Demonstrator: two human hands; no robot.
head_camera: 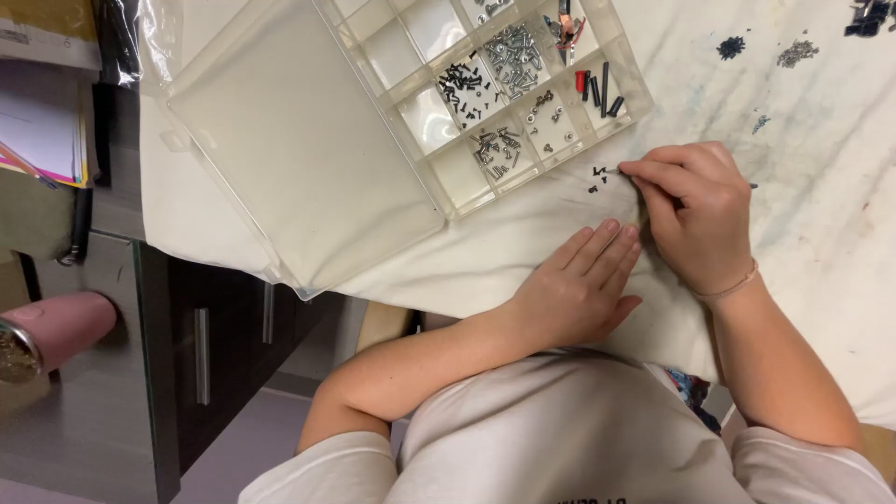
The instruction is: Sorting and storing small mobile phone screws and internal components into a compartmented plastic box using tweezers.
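Observation:
My right hand (695, 210) rests on the white cloth (821, 215) with thumb and forefinger pinched at a few tiny dark screws (597, 175) lying loose just below the clear compartment box (523, 89). A thin dark tool tip shows past the hand's right side; what the fingers grip is too small to tell. My left hand (579, 285) lies flat, palm down, on the cloth near the table's front edge, fingers together, holding nothing.
The box's open lid (299, 140) lies flat to the left. Its compartments hold several screws, washers and black spacers (602, 89). Small piles of dark parts (731, 47) sit on the cloth at top right. A pink cylinder (56, 327) and papers are at the far left.

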